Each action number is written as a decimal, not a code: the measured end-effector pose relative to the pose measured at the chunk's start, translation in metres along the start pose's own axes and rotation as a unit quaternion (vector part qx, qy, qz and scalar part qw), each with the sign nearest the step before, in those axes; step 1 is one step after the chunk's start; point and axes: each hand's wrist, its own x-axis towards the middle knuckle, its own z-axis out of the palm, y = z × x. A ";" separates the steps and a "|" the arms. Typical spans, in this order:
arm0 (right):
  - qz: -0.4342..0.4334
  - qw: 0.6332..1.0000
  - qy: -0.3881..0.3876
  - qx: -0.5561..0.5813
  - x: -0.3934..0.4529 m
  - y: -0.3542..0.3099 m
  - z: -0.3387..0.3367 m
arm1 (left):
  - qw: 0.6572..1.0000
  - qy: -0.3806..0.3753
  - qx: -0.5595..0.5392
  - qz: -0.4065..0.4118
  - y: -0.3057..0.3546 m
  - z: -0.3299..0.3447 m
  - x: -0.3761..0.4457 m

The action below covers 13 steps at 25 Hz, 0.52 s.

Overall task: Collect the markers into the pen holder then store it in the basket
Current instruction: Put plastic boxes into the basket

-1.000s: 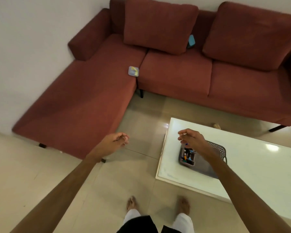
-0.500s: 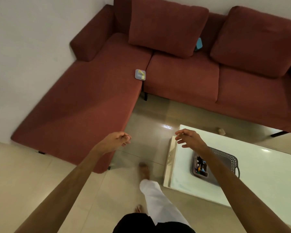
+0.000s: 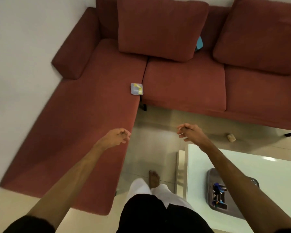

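Observation:
A grey perforated basket [image 3: 210, 182] rests on the white table [image 3: 275, 182] at the lower right. Inside it stands the dark pen holder [image 3: 219, 196] with coloured markers sticking out. My right forearm crosses over part of the basket. My right hand [image 3: 191, 133] hovers above the floor, past the table's left edge, fingers loosely curled and holding nothing. My left hand [image 3: 116, 137] floats beside the sofa's chaise corner, fingers curled in, nothing in it.
A red L-shaped sofa [image 3: 183, 84] fills the back and left, with a small clear box [image 3: 137, 89] on its seat and a blue item [image 3: 199, 43] between cushions. A small tan object [image 3: 231, 137] lies on the tiled floor. My legs and a bare foot [image 3: 154, 179] are below.
I have stepped forward toward the sofa. The basket and table slid down and right in view, and my right hand moved off the basket to over the floor.

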 end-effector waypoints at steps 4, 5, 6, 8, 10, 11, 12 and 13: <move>0.017 1.000 0.012 0.008 0.062 -0.036 -0.007 | 0.999 -0.028 0.016 -0.022 0.015 -0.049 0.101; 0.026 0.999 0.016 0.015 0.082 -0.042 -0.007 | 0.999 -0.026 0.019 -0.025 0.017 -0.061 0.130; 0.038 0.999 0.017 0.020 0.103 -0.048 -0.005 | 0.999 -0.025 0.025 -0.028 0.016 -0.071 0.160; 0.063 0.997 0.022 0.028 0.151 -0.059 0.002 | 0.997 -0.021 0.059 -0.038 0.012 -0.091 0.227; 0.092 0.993 0.052 0.048 0.207 -0.070 0.012 | 0.994 -0.017 0.102 -0.046 0.008 -0.112 0.304; 0.103 0.991 0.064 0.064 0.232 -0.077 0.018 | 0.990 -0.019 0.128 -0.050 0.007 -0.122 0.340; 0.120 0.987 0.067 0.081 0.262 -0.081 0.026 | 0.985 -0.019 0.161 -0.052 0.001 -0.131 0.381; 0.139 0.983 0.066 0.096 0.294 -0.084 0.034 | 0.979 -0.013 0.198 -0.050 -0.001 -0.141 0.423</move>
